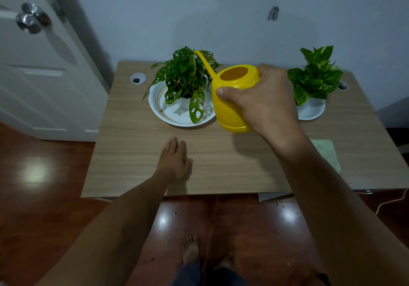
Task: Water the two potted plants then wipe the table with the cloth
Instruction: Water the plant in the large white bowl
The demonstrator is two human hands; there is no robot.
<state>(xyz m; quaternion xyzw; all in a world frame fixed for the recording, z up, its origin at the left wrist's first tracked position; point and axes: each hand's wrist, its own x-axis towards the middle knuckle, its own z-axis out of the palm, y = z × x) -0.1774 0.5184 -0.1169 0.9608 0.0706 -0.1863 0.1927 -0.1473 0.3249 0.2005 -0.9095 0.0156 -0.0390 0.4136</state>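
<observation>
My right hand (263,100) grips a yellow watering can (232,108), held above the wooden table (137,148) with its thin spout reaching up and left into the leaves of the left plant (186,75). That plant stands on a white plate (159,108). The right plant (314,78), with variegated leaves, stands on a smaller white saucer (312,111) behind my right hand. My left hand (176,158) rests flat on the table, fingers apart, holding nothing. A pale green cloth (327,153) lies at the right, partly hidden by my right forearm.
The table stands against a pale wall. Two round cable holes (138,78) (343,85) sit near its back corners. A white door with a metal knob (31,20) is at the left. Below the table's front edge are a dark wooden floor and my bare feet (192,250).
</observation>
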